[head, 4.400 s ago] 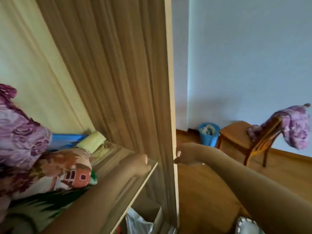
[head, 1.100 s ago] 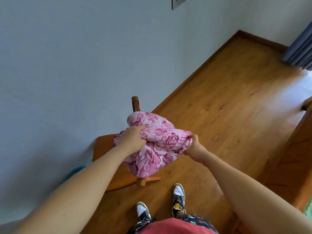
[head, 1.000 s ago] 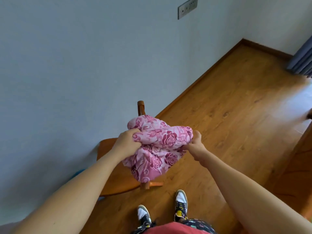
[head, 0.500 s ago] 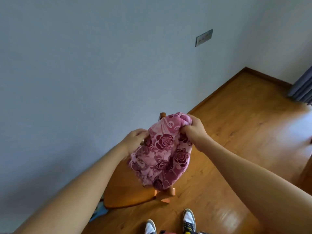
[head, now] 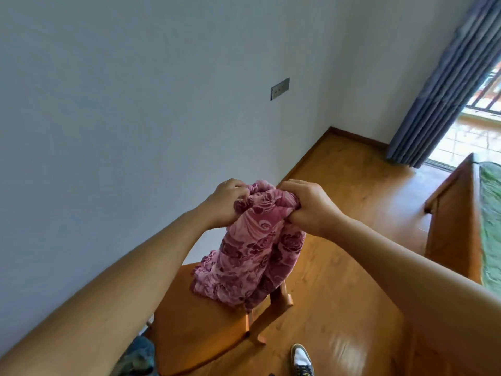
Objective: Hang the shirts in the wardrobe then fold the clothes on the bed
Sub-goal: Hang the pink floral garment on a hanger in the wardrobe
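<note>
Garment: a pink, rose-patterned fleecy garment (head: pixel 252 253), bunched and held up over the orange wooden chair (head: pixel 195 329); whether its lower hem touches the chair's back I cannot tell.
Left hand (head: pixel 227 202): above the chair on its wall side, fingers (head: pixel 238 189) curled into the garment's top edge.
Right hand (head: pixel 306 207): above the chair on its room side, clenched round a fold of the same edge.
Key relation: the cloth hangs straight down from both grips, long axis vertical; the hands sit close together, neither clearly nearer.
Bed: a wooden-framed bed with a green cover (head: pixel 455 240), well apart from the chair on its room side.
Step, judged: the garment has been lifted for carrying; no wardrobe is in view.
</note>
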A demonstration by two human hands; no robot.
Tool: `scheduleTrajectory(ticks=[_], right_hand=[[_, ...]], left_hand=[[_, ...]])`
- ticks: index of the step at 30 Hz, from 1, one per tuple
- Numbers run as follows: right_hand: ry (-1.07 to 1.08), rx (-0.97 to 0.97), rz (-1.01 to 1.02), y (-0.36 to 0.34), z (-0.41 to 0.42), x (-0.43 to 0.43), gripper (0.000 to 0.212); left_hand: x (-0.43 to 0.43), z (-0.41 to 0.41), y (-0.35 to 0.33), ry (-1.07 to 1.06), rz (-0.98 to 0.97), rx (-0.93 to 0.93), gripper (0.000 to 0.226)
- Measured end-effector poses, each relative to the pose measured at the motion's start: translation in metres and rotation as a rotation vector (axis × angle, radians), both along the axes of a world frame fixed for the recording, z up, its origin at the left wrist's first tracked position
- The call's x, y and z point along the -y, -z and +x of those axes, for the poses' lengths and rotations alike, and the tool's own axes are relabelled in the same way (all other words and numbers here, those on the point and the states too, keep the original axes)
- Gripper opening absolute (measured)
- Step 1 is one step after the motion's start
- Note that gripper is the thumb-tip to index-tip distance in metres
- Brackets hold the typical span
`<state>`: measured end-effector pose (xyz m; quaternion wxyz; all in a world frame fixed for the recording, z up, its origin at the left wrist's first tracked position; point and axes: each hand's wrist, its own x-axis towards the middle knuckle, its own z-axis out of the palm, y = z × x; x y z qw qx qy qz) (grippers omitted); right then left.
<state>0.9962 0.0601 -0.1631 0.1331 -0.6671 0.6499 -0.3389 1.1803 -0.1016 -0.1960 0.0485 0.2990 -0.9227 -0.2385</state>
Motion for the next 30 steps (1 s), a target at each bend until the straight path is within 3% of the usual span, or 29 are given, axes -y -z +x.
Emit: scheduleTrajectory(ticks=[2,7,12,16,21,25,30], right_hand=[[0.080,-0.110,0.093,-0.005,-0.013,-0.015,0.015],[0.176,-0.218,0.284,-0.016,-0.035,-0.045,0.042],[0.282,-0.312,0.345,-0.037,-0.052,-0.065,0.027],[0.406,-0.408,0.311,-0.071,-0.081,-0.091,0.021],[0.470,-0.431,0.157,-0.137,-0.107,-0.125,0.023],[0.491,-0.477,0.018,-0.207,-0.126,-0.167,0.031],[0.577,-0.598,-0.091,-0.287,-0.149,-0.237,0.022]], left_hand=[[0.007,0.011,0.000,0.067,-0.148,0.027,0.029],[0.022,0.018,-0.031,0.053,-0.139,0.129,0.017],[0.025,0.003,-0.075,0.157,-0.290,0.287,0.025],[0.022,0.002,-0.118,0.202,-0.384,0.296,0.039],[-0.006,-0.026,-0.202,0.203,-0.474,0.004,0.020],[-0.048,-0.058,-0.285,0.213,-0.537,-0.223,0.021],[-0.116,-0.092,-0.385,0.284,-0.592,-0.406,0.022]])
